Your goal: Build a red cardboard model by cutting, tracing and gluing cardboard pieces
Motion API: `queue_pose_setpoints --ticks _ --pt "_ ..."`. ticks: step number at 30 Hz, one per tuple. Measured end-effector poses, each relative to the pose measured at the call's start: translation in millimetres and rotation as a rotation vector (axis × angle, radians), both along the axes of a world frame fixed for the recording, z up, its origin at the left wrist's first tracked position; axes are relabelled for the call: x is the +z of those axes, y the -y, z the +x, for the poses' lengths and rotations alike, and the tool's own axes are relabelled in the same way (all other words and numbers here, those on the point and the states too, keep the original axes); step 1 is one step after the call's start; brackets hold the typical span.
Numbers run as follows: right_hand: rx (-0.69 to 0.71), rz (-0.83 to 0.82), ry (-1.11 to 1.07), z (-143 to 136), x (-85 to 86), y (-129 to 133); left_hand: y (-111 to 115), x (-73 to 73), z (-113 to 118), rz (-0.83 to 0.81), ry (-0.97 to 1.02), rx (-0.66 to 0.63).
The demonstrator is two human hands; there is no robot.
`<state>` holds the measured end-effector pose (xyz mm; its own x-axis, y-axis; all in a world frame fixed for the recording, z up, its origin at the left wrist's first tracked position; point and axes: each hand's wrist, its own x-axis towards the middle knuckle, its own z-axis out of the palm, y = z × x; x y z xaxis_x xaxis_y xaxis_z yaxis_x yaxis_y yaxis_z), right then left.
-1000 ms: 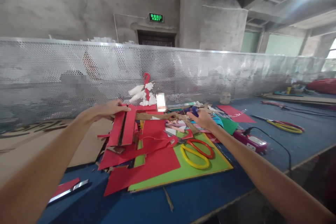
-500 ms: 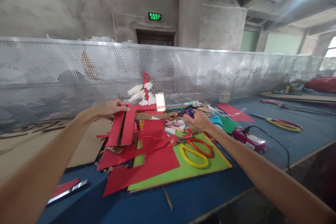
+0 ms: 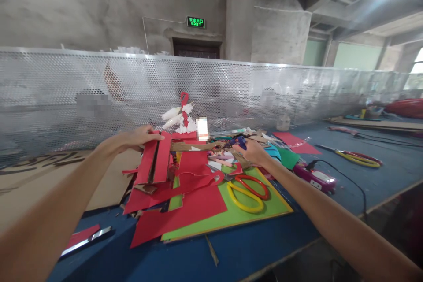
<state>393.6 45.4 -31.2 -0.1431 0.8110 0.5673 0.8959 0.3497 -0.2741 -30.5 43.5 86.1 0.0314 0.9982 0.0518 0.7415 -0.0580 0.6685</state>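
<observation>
My left hand is closed on the upper edge of a red cardboard piece, which has a dark slot running down it. My right hand, farther right over a heap of scraps, is closed round a small dark-blue tool; its kind is hard to make out, as the fingers cover part of it. Between my hands lie torn red card sheets on a lime-green board. Nearer to me than my right hand, scissors with one red and one yellow handle rest on that board.
A utility knife lies at front left, beside brown cardboard. To the right are a purple power strip with a black cord and another pair of scissors. A perforated metal screen runs along the back, with a red-and-white ornament before it.
Hardly anything differs. Both hands keep their holds, and the whole view has shifted very slightly.
</observation>
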Motion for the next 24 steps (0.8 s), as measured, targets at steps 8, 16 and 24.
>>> queue_pose_setpoints --ticks 8,16,24 --pt "0.151 0.018 -0.085 -7 -1.5 2 -5 -1.5 -4 -0.015 -0.002 -0.003" --pt "0.086 0.045 -0.024 -16 -2.2 1 -7 -2.2 -4 -0.004 0.007 -0.006" --pt "0.031 0.009 0.004 -11 -6.1 -4 -15 -5.1 -11 -0.018 0.01 -0.016"
